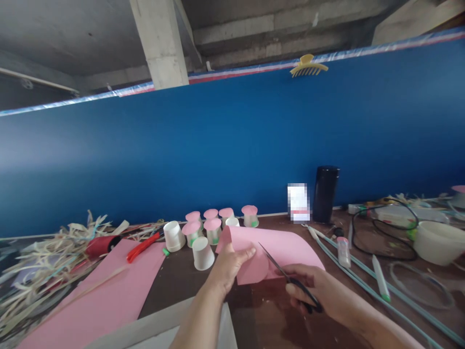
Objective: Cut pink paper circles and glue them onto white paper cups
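My left hand (232, 264) grips a curled sheet of pink paper (279, 242) at its left side, thumb on top. Closed around the black handles of a pair of scissors (278, 266) is my right hand (308, 288). The blades point up and left across the paper, close to my left thumb; a rounded edge shows in the sheet beneath them. Behind the paper stand several small paper cups topped with pink paper discs (212, 224). Two upside-down white cups, one nearer (203, 253) and one farther left (174, 236), have no disc.
More pink paper (105, 291) lies at left beside a heap of pale strips (54, 261) and red-handled pliers (143, 247). A black cylinder (326, 194) stands against the blue partition (232, 145). At right are blue-green cords (363, 271), a white pen (380, 278) and a white tub (438, 242).
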Motion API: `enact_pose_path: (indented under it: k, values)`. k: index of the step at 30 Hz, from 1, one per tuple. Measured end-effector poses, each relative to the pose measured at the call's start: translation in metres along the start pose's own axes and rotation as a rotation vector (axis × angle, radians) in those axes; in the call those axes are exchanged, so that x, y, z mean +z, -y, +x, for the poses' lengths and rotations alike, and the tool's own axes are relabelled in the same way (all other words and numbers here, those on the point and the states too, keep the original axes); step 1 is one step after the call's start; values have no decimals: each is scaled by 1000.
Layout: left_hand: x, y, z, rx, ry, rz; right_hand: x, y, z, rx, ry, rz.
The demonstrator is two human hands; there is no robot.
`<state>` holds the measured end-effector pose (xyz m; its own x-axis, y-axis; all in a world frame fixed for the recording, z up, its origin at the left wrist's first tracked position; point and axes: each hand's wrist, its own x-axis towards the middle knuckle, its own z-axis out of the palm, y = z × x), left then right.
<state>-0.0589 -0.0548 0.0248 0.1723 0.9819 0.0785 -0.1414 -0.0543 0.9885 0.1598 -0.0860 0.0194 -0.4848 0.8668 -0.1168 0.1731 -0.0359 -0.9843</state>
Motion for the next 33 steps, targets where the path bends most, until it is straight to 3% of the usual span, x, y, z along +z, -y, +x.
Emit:
enact_pose_path:
  k: [5, 10, 26, 33]
  values:
    - [-3, 9, 3, -38, 5, -38, -1, -8, 2, 13, 0, 23]
    - [-6, 14, 5, -36, 9, -36, 2, 1, -1, 49, 19, 1]
    - [-2, 10, 2, -131, 71, -82, -2, -5, 1, 2, 13, 2]
    - [2, 7, 0, -97, 109, -30, -2, -10, 4, -32, -13, -57]
